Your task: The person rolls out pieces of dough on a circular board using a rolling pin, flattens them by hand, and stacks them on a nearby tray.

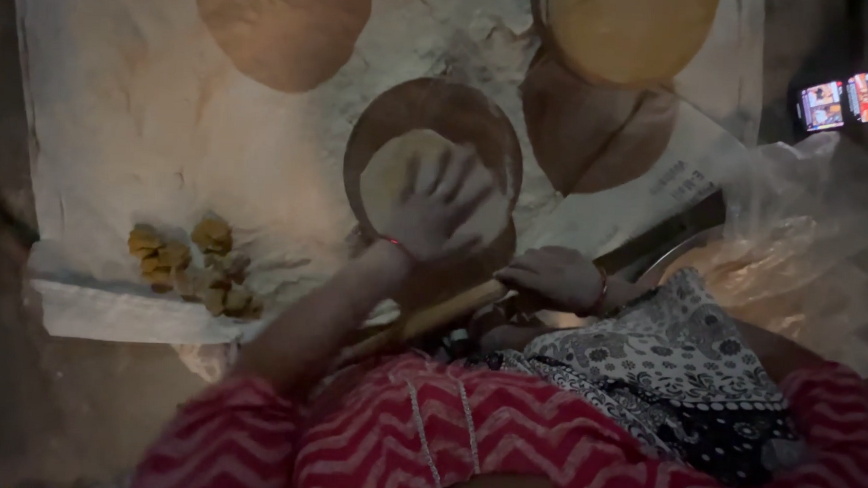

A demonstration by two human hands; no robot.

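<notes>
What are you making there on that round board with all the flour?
A person is flattening dough. The left hand presses flat on a pale round disc of dough lying on a dark round wooden board. The right hand grips a long wooden rolling pin beside the board. Finished thin rounds of flatbread lie further out on the floured white cloth, and small yellowish dough lumps sit near its left edge.

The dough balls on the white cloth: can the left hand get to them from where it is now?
Probably yes. The left hand lies flat on the rolled disc, holding nothing, and the white cloth between it and the dough balls shows nothing in the way.
</notes>
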